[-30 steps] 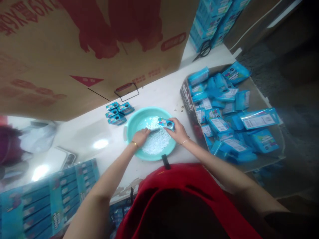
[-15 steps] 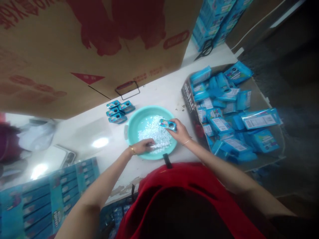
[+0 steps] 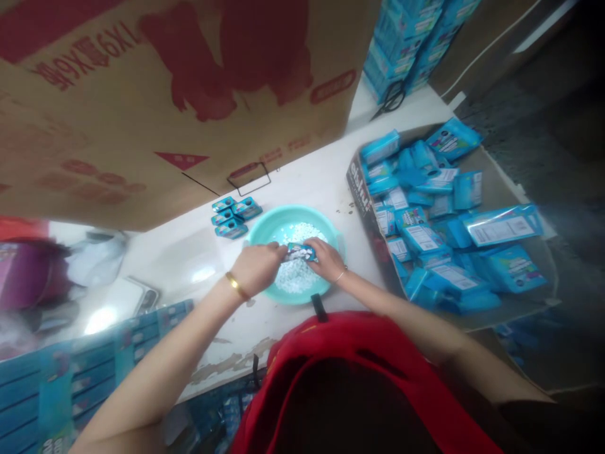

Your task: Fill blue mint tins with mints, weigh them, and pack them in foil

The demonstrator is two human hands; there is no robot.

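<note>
A teal basin (image 3: 265,228) holding small white pieces (image 3: 295,277) sits on the white table in front of me. Both hands meet over it on a small blue tin (image 3: 300,252). My left hand (image 3: 258,268), with a gold bangle on the wrist, grips the tin's left end. My right hand (image 3: 326,260) holds its right end. Just left of the basin lie several more blue tins (image 3: 232,217) in a cluster.
A large brown carton with red print (image 3: 165,94) stands at the back. An open cardboard box (image 3: 357,189) full of blue packets stands at right. Blue display trays (image 3: 70,372) lie at lower left, stacked blue boxes (image 3: 406,38) and scissors (image 3: 390,101) far back.
My left hand has come up out of the white pieces and joined the right hand on the tin. The right hand has brought the tin lower and nearer over the basin.
</note>
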